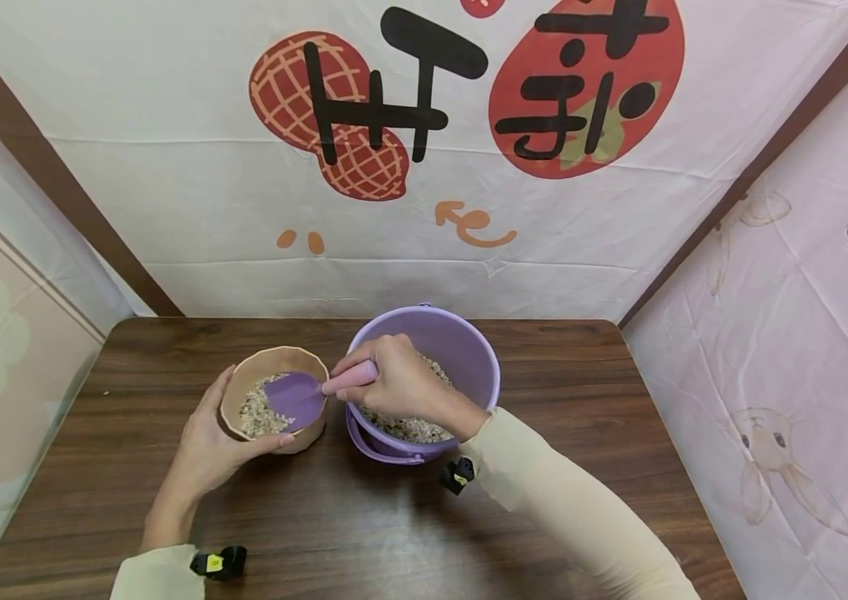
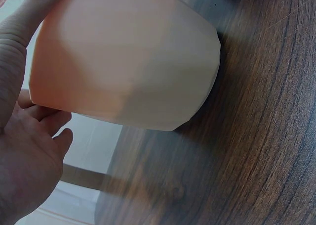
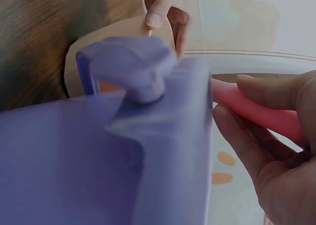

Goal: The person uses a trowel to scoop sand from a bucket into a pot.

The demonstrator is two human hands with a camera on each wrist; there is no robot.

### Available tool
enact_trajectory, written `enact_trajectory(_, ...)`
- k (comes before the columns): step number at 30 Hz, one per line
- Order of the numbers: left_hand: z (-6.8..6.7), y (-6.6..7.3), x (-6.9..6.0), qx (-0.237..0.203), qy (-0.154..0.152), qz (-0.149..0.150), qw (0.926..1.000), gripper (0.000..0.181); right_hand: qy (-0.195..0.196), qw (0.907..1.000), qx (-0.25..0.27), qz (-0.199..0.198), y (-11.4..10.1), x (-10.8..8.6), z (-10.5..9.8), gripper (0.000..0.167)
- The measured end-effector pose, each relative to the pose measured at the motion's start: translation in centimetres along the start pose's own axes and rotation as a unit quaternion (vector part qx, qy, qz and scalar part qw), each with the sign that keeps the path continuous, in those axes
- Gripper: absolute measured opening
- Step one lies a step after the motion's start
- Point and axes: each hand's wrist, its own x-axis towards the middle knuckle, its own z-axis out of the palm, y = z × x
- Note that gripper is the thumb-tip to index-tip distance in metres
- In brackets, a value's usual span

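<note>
My left hand [image 1: 209, 446] holds a tan, faceted bowl [image 1: 308, 437] at the left, its thumb along the near rim and its fingers round the outer side. Pale, mixed-colour granules [image 1: 257, 415] lie inside the bowl. With my right hand [image 1: 401, 383] I grip the pink handle of a toy shovel [image 1: 294, 398], whose purple blade is down in the bowl against the granules. That hand is above a purple bucket [image 1: 472, 358], which has more granules [image 1: 412, 429] at its bottom. In the right wrist view, the bucket's rim and handle joint [image 3: 143, 86] hide the blade.
The bucket's purple handle [image 1: 374, 454] hangs down on its near side. Under everything is a dark wood-grain table [image 1: 363, 542]. A printed white cloth [image 1: 191, 200] hangs behind the table's back edge, with more cloth at both sides.
</note>
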Motion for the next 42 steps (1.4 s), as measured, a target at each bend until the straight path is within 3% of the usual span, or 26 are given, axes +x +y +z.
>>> enact_trajectory(10,-0.1,-0.1,0.0,0.000,-0.004,-0.004,1.0000,0.132,0.017,0.9977,-0.039,-0.053,-0.5,-0.7,-0.9,0.016)
enact_trajectory(17,-0.1,-0.1,0.0,0.005,-0.002,-0.004,1.0000,0.132,0.067,0.9966,0.003,-0.047,-0.2,-1.7,-1.9,0.017)
enact_trajectory(26,-0.2,-0.2,0.0,0.003,-0.005,-0.007,1.0000,0.131,0.106,0.9868,0.122,0.010,0.7,-3.7,-3.6,0.023)
enact_trajectory(33,-0.2,-0.1,0.1,0.004,-0.003,-0.008,1.0000,0.132,0.129,0.9772,0.157,0.062,1.7,-5.3,-4.9,0.022)
enact_trajectory(42,-0.1,-0.1,0.1,0.001,-0.003,-0.008,1.0000,0.131,0.155,0.9509,0.235,0.130,2.9,-7.7,-5.9,0.024)
